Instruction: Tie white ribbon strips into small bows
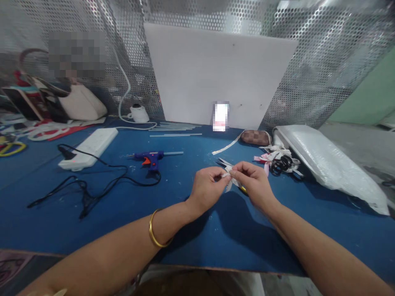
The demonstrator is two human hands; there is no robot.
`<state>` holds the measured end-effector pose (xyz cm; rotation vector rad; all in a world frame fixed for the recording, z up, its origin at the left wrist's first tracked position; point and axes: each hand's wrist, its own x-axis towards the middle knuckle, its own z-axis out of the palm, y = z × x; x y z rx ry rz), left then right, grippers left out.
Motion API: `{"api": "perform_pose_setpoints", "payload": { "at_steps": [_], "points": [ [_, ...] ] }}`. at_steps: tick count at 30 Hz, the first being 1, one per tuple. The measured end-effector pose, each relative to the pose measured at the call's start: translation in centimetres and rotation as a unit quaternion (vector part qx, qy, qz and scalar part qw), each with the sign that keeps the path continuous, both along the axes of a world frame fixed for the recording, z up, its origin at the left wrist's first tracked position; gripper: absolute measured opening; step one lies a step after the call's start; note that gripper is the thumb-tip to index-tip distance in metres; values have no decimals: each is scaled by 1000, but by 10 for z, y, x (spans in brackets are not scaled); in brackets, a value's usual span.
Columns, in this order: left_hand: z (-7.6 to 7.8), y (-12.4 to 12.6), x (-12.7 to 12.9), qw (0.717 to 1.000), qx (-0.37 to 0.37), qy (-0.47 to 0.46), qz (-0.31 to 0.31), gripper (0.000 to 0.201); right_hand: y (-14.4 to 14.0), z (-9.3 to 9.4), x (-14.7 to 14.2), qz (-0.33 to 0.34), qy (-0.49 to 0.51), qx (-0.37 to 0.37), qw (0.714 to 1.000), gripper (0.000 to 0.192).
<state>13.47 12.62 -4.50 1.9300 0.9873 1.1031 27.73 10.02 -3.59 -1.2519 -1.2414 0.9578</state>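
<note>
- Across the whole lower frame runs a blue table (92,222), backed by shiny perforated metal walls (324,61) with a white board (216,74) leaning at center top.
- Dead center, both hands meet: left hand (206,190) and right hand (254,183) each pinch a small white ribbon piece (227,175) between fingertips, held just above the table. It looks thin, folded, with short ends poking out.
- Left of the hands sits a blue glue gun (149,158), its black cord (92,189) snaking toward a white power strip (89,148).
- Right of center there's a pile of ribbon scraps (277,160), a brown checkered pouch (255,137) and a long plastic-wrapped bundle (327,162).
- Glue sticks (175,129) lie near the board; nothing blocks the hands.
</note>
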Motion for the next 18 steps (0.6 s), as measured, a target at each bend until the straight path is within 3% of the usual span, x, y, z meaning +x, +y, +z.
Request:
{"api": "perform_pose_setpoints", "payload": {
  "at_steps": [3, 5, 9, 13, 18],
  "points": [
    [-1, -3, -1, 985, 151, 73, 33, 18, -2, -2, -6, -10, 82, -15, 996, 19],
    [-3, -1, -1, 983, 160, 83, 34, 18, -1, -2, -6, -3, 114, -46, 992, 21],
    [-6, 8, 1, 999, -34, -33, 20, 21, 4, 2, 2, 30, 125, -72, 989, 24],
    [-4, 12, 3, 966, -188, -179, -19, 23, 5, 7, 8, 42, 60, -77, 994, 30],
    [4, 11, 1, 931, -305, -191, -66, 21, 5, 9, 8, 11, 32, -68, 997, 22]
  ]
}}
